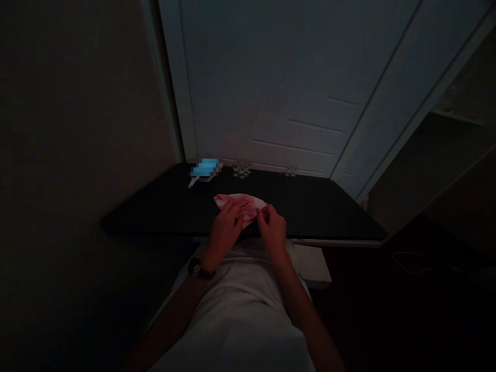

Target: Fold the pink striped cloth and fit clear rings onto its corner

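Observation:
A small pink-and-white cloth (251,200), crumpled and partly folded, lies near the front of the dark tabletop (310,206). My left hand (226,227) is closed on its left and middle part, fingers across the top and thumb at the near side. At the cloth's right edge, my right hand (274,227) pinches the fabric between thumb and fingers. Both hands hide part of the cloth, and the dim light blurs its folds. A dark watch (199,268) is on my left wrist.
A phone with a lit, blurred screen (205,168) rests at the table's back left, a white piece beside it. Two shiny, petal-shaped ornaments (242,170) sit along the back, by a pale panel with hearts (275,101). A white box (313,263) is below the front edge.

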A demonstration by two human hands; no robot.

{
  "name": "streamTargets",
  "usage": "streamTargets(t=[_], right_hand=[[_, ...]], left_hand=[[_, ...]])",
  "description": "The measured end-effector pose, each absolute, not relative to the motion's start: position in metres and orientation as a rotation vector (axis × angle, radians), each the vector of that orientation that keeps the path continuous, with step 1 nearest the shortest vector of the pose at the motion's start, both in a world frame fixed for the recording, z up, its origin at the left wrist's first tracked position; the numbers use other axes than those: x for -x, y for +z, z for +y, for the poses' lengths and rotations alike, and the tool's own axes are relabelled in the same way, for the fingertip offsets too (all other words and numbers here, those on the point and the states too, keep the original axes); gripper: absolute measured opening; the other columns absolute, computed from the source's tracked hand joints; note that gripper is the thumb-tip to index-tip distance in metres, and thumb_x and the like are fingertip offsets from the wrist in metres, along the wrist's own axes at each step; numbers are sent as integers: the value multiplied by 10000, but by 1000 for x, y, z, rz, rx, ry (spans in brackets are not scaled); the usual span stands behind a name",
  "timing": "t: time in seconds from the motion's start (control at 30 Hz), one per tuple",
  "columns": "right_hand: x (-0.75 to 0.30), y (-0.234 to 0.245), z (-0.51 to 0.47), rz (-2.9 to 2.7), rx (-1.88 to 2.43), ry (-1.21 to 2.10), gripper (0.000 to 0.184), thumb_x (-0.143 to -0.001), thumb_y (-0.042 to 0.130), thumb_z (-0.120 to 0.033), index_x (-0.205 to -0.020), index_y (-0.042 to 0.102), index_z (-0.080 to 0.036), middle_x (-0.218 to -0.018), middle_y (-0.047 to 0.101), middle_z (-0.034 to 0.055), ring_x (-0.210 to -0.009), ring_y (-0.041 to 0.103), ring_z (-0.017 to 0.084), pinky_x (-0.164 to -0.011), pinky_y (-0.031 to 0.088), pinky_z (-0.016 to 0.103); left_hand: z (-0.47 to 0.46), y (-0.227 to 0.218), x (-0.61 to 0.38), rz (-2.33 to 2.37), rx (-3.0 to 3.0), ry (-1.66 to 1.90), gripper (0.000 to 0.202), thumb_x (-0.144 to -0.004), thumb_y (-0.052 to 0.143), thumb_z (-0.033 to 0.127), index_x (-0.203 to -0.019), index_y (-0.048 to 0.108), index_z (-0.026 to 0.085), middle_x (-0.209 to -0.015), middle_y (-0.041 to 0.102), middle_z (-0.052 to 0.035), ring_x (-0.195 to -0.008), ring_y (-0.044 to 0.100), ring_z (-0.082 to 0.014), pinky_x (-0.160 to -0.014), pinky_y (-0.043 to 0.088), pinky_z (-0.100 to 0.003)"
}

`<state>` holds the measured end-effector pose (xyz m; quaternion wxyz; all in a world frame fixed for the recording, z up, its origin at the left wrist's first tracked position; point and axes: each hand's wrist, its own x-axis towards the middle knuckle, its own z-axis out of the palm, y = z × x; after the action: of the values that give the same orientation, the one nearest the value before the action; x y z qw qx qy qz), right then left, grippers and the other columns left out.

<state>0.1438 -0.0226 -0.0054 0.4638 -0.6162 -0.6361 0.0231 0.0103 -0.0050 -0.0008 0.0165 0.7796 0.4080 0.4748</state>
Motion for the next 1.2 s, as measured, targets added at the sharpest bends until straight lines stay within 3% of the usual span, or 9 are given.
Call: streamTargets(t=[0.87,1.2], right_hand=[[-143,-6,-25,-1683,1527,-25,210,-866,429,-386,-774,496,-210,-658,569,-31,-574,516,102,-540,302,201],[-139,-6,-26,-1594,1558,-110,145,-868,419,-330,-849,471,-195,-766,599,11,-656,547,124,-583,345,213]], left_hand=[[-5,-3,-7,1484,-2258,1611,127,-829,476,222,-917,557,181,-919,609,-48,-834,567,-183,-748,456,-303],[-7,-2,-9,1404,-2377,1487,110,-819,466,182,-871,562,171,-910,613,-52,-863,564,-184,-784,441,-300]])
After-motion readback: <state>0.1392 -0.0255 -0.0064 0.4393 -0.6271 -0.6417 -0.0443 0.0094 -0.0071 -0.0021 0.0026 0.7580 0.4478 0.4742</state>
